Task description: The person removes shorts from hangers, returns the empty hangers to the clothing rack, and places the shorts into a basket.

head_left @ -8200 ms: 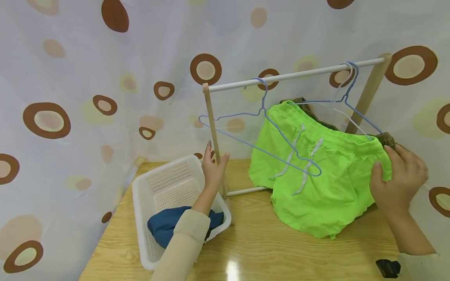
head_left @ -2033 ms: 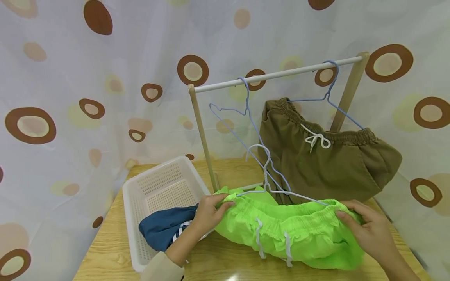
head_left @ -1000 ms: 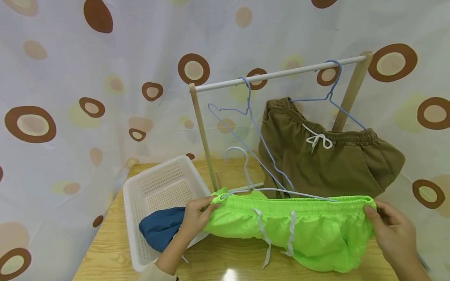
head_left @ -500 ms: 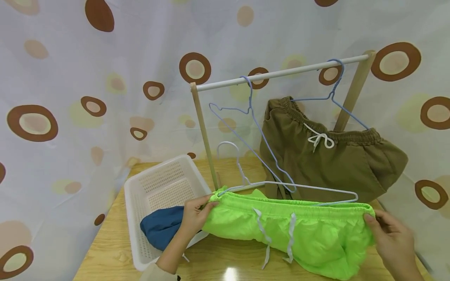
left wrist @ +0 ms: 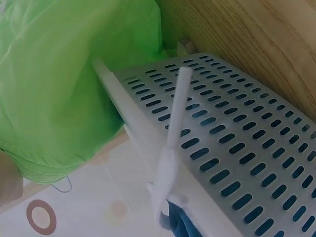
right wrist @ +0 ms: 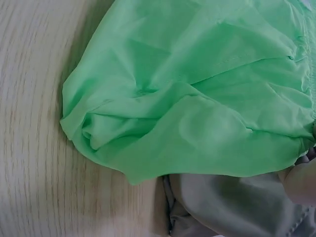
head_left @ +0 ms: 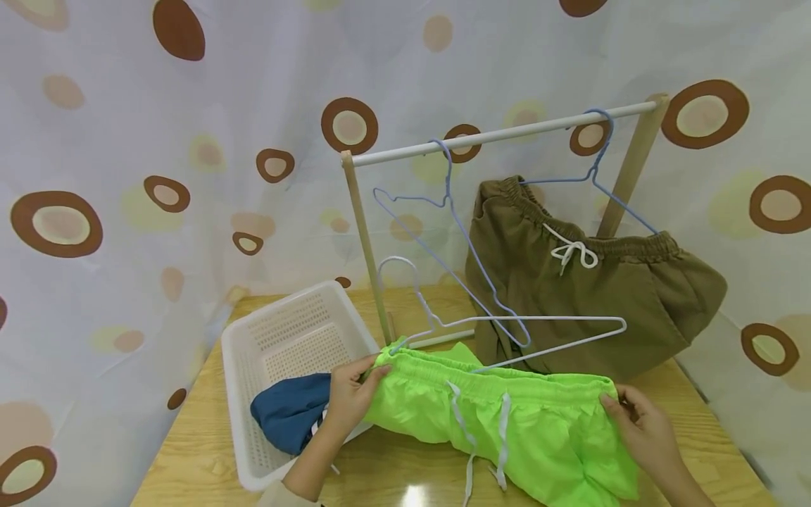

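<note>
Bright green shorts point(head_left: 507, 415) with two white drawstrings stretch between my hands above the table. My left hand point(head_left: 351, 394) pinches the left end of their waistband. The right end of the waistband is pinched by my right hand point(head_left: 646, 426). A white wire hanger point(head_left: 545, 319) has its left end inside the waistband, while its right end sticks up out of the shorts, apart from my right hand. In the right wrist view the green shorts point(right wrist: 197, 108) hang over the table, and part of my right hand point(right wrist: 300, 182) shows at the edge.
A rack with a white rail point(head_left: 507, 134) stands behind. Brown shorts point(head_left: 589, 303) hang on its right, on a blue hanger point(head_left: 624, 204); a bare purple-blue hanger point(head_left: 472, 239) hangs left. A white basket point(head_left: 234, 394) at the left holds a blue garment point(head_left: 291, 412) with white stripes.
The green shorts came off the rack, down to the front. Lately the hanger's right end has slipped up out of the waistband, and my right hand has moved left and slightly down.
</note>
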{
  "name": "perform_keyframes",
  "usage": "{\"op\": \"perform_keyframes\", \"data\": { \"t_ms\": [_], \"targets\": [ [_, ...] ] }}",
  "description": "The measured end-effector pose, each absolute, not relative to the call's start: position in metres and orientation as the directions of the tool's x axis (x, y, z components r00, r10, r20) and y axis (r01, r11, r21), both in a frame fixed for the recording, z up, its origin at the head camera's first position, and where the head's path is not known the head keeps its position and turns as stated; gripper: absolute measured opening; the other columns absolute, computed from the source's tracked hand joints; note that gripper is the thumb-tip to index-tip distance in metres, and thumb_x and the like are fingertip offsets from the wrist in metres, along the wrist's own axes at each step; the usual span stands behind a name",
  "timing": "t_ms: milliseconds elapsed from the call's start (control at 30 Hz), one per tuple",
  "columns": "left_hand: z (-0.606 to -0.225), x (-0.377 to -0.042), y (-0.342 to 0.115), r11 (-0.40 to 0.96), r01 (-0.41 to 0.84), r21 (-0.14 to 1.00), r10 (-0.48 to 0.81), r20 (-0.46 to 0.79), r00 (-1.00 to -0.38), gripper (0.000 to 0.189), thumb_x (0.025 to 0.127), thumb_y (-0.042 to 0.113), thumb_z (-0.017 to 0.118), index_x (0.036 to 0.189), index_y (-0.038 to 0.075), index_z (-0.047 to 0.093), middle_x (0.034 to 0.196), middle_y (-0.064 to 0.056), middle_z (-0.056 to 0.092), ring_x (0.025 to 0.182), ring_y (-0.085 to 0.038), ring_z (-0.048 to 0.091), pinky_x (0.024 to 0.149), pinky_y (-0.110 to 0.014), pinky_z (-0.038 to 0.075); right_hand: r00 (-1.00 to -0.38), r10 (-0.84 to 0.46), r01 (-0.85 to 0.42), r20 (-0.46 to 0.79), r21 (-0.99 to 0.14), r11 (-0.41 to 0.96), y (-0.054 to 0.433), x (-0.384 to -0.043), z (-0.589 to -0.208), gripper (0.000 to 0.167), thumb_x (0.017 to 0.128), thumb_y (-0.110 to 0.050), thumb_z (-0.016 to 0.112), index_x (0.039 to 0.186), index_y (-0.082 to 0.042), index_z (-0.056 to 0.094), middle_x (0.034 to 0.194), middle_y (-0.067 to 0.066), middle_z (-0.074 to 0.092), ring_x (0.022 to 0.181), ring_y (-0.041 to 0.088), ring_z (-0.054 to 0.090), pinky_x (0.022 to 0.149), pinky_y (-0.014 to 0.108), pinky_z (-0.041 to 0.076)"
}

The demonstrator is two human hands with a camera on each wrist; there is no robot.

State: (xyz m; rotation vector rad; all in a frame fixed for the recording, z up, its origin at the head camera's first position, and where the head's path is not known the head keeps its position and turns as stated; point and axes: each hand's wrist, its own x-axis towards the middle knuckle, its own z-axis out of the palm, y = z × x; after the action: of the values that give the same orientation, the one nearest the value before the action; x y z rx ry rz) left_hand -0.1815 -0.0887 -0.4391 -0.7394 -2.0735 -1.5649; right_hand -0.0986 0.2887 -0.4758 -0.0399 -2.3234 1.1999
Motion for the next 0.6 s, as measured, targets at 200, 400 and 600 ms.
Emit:
{"op": "perform_keyframes", "data": {
  "t_ms": [200,400,600],
  "targets": [
    [-0.442,-0.183,-0.087,0.218,0.680,0.700,0.193,0.652,-0.733,0.016,0.076,-0.011,0.065,0.092,-0.013,0.068,0.082,-0.026,0.069,0.065,0.010,0.056,0.051,-0.013,0.049,-0.888,0.215,-0.171,0.406,-0.727,0.665,0.286,-0.113,-0.489,0.008,0.082,0.000,0.066,0.087,0.006,0.062,0.062,-0.008,0.050,0.055,-0.007,0.038,0.044,0.016,0.035],
    [-0.444,-0.181,-0.086,0.218,0.682,0.698,0.198,0.653,-0.731,0.014,0.077,-0.009,0.065,0.091,-0.012,0.069,0.080,-0.025,0.069,0.062,0.008,0.054,0.050,-0.013,0.047,-0.932,0.156,-0.127,0.328,-0.696,0.707,0.279,-0.129,-0.496,0.016,0.084,-0.005,0.066,0.096,0.005,0.063,0.080,0.008,0.061,0.067,-0.013,0.044,0.054,0.017,0.045],
    [-0.444,-0.181,-0.084,0.224,0.711,0.667,0.199,0.683,-0.703,0.015,0.074,-0.013,0.065,0.089,-0.014,0.068,0.080,-0.025,0.069,0.061,0.005,0.055,0.052,-0.012,0.048,-0.970,0.097,-0.079,0.222,-0.668,0.740,0.269,-0.142,-0.499,0.021,0.084,-0.009,0.066,0.100,0.005,0.062,0.088,0.013,0.065,0.072,0.005,0.056,0.059,0.021,0.048]
  ]
}}
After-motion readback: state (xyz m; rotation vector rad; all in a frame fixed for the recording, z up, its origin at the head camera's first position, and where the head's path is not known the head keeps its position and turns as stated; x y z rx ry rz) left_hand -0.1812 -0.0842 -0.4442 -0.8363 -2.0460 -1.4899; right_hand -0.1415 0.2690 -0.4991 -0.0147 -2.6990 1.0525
